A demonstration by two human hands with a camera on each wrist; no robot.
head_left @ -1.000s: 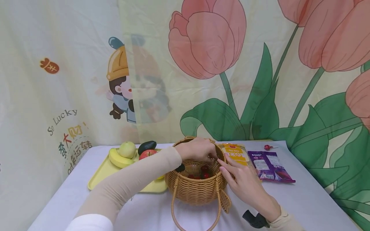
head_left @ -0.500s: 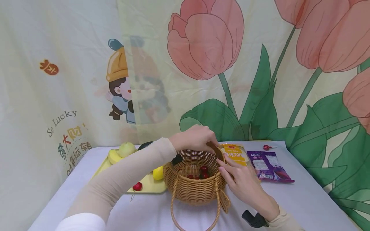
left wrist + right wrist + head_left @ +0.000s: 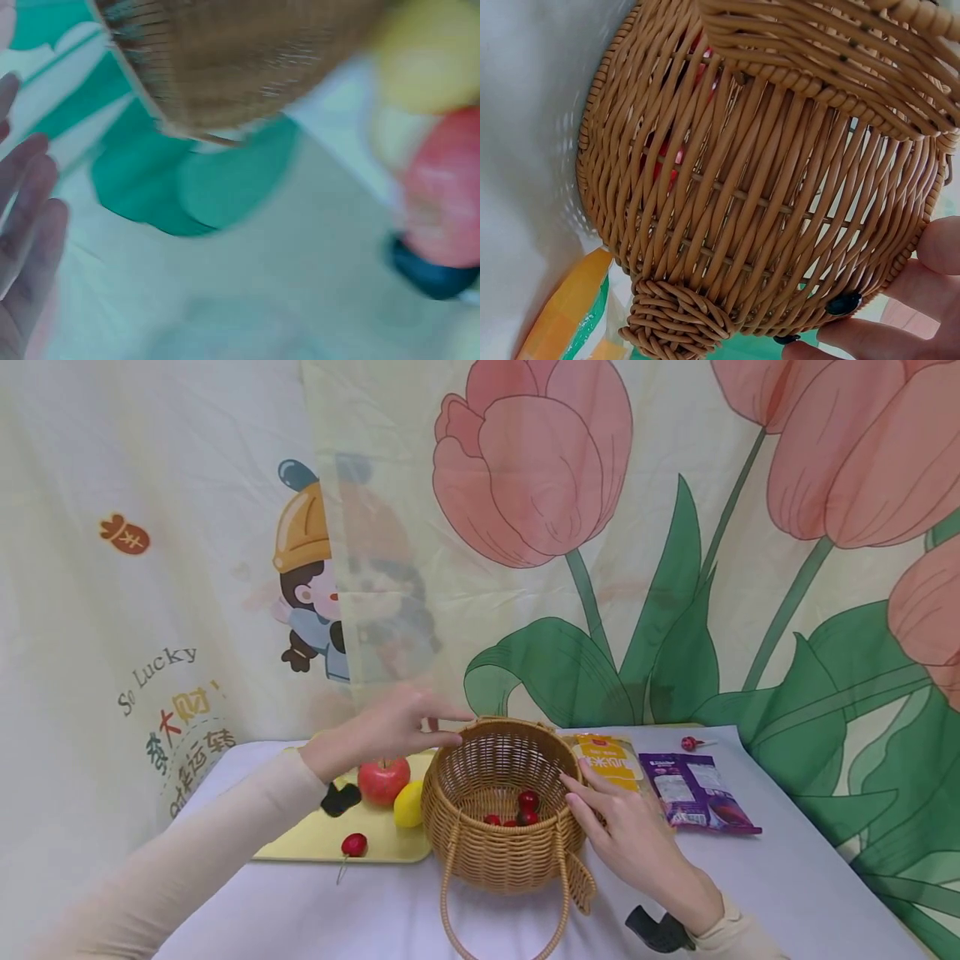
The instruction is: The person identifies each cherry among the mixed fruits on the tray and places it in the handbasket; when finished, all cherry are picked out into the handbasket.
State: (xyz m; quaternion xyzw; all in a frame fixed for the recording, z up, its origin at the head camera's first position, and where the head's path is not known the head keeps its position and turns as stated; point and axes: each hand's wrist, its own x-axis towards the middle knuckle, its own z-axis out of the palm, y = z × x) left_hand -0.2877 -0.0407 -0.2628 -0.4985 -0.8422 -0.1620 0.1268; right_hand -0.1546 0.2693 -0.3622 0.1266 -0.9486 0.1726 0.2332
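A round wicker basket (image 3: 502,852) stands mid-table with its lid off the opening and its handle hanging toward me. Several dark red cherries (image 3: 528,800) lie inside. My left hand (image 3: 397,727), holding nothing, hovers at the basket's left rim over the yellow tray (image 3: 390,852), fingers loosely extended. My right hand (image 3: 630,831) rests its fairly straight fingers on the basket's right rim; the right wrist view shows those fingers (image 3: 870,337) against the woven wall. On the tray are a red apple (image 3: 384,782), a yellow lemon (image 3: 408,804) and, at the front edge, one cherry (image 3: 354,845) with its stem.
Right of the basket lie a yellow snack bag (image 3: 611,760), a purple snack bag (image 3: 697,793) and a red lollipop (image 3: 690,743). A dark, smooth fruit (image 3: 431,270) shows beside the apple in the left wrist view. A printed curtain (image 3: 555,610) hangs behind the table.
My left hand has come up out of the basket and moved left to over the tray, uncovering the basket's opening. The right hand has stayed at the rim.
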